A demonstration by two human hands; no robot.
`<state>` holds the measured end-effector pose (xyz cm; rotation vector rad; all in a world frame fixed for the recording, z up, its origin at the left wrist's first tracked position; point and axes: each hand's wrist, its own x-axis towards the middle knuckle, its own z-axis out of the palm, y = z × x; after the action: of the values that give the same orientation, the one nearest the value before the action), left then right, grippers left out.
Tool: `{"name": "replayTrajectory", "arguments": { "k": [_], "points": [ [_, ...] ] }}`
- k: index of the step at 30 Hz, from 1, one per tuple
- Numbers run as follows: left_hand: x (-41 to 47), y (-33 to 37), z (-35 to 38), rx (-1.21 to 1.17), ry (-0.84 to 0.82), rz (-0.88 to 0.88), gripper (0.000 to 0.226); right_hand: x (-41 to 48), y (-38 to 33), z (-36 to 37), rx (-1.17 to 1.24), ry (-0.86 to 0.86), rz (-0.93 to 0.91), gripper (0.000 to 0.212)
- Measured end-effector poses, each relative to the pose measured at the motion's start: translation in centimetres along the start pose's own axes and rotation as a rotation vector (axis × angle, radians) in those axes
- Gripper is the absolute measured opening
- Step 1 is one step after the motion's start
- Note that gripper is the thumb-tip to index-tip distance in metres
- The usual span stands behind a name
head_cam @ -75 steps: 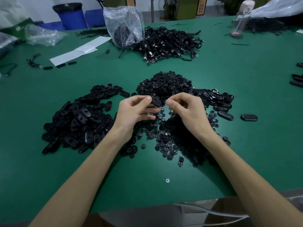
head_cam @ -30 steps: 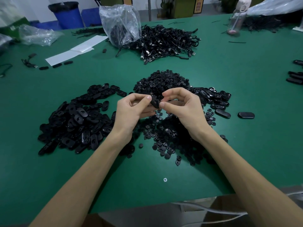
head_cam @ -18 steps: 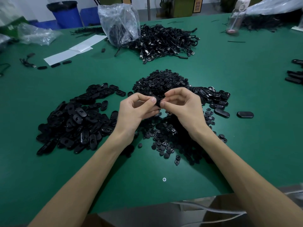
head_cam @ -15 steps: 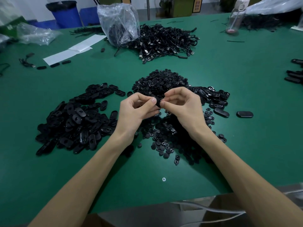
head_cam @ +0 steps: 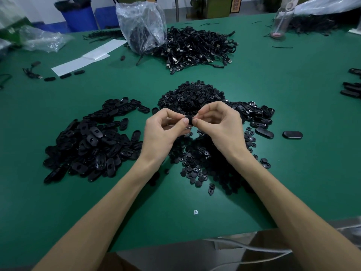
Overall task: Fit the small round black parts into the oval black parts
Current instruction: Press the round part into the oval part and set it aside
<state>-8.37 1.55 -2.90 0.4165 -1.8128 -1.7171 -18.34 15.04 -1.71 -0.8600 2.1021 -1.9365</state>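
Black smooth part [head_cam: 189, 120] pinched by fingers [head_cam: 180, 124] of left hand [head_cam: 162, 133] and right hand [head_cam: 222, 128] over green table [head_cam: 293, 173].

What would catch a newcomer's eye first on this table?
The left hand and right hand meet above the middle of the green table, both pinching one black part. Around them lie heaps: oval black parts on the left, small round black parts just behind the hands. Farther back, a tangle of black cables lies beside a clear plastic bag.
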Motion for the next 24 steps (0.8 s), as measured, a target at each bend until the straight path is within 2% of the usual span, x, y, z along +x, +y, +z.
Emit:
{"name": "replayTrajectory", "arguments": {
  "k": [15,24],
  "points": [
    [-0.15,-0.21,-0.07,0.171,-0.019,0.071,0.008,-0.05,0.29,-0.14,-0.062,-0.033,0.000,0.026],
    [-0.17,-0.21,-0.05,0.170,-0.011,0.063,0.008,-0.03,0.35,-0.13,-0.084,-0.053,-0.019,0.027]
  ]
}}
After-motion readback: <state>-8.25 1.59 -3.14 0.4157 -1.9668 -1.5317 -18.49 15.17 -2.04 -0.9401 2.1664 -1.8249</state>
